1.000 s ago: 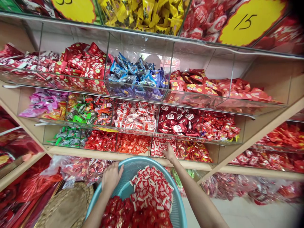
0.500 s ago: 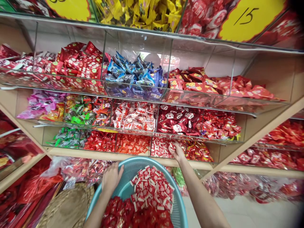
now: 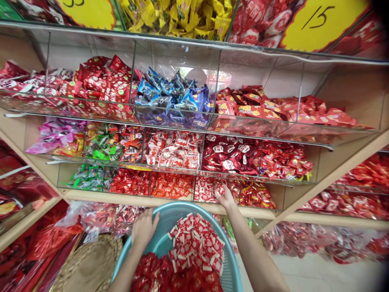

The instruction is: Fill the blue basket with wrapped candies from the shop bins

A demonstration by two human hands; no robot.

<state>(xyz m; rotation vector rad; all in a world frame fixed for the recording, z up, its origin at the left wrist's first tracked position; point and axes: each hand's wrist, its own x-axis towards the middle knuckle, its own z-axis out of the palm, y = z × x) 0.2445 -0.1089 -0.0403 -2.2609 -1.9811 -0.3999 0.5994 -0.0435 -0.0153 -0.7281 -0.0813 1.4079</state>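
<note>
- Right hand (image 3: 225, 198): fingers (image 3: 219, 195) closed on small red-and-white wrapped sweets (image 3: 219, 190), inside a clear acrylic bin (image 3: 194, 187)
- Left hand (image 3: 144, 229): fingers (image 3: 151, 222) spread open at the rim of a pale teal plastic basket (image 3: 179, 206)
- Basket: red-and-white sweets (image 3: 196, 247) heaped beside dark-red wrapped sweets (image 3: 158, 275)
- Above: yellow scalloped sign (image 3: 319, 25) reading "15"

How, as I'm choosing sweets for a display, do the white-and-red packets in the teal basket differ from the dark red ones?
The white-and-red packets are small, matte-looking squares, while the dark red ones shine like foil. The white-and-red packets heap toward the basket's far side; the dark red ones lie at its near side. Both lie loose together in the teal basket.
</note>
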